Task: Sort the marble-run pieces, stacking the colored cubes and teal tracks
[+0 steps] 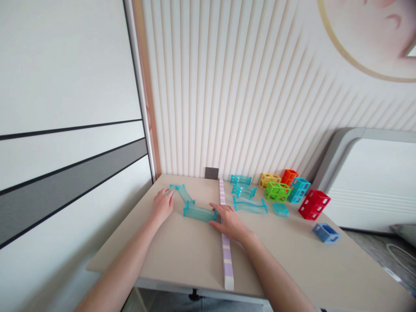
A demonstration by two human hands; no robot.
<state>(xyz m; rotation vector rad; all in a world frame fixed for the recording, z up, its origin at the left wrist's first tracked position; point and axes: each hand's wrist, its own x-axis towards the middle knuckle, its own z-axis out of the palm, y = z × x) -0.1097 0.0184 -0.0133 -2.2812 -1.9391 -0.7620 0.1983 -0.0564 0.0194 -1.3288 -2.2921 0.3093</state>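
Several clear teal track pieces lie on the table in front of me. My left hand has its fingers closed on the far left one, a small teal piece partly hidden by the fingers. A slanting teal track piece runs from there toward a longer teal track piece, their ends meeting or nearly so. Around the right end of the longer piece, my right hand has its thumb and fingers on either side. That hand reaches across a lilac-and-white striped strip.
Right of the strip lie a wavy teal track, more teal pieces and a curved teal piece. Farther right are yellow, green, orange, teal, red and blue open-frame blocks. A ribbed wall stands behind.
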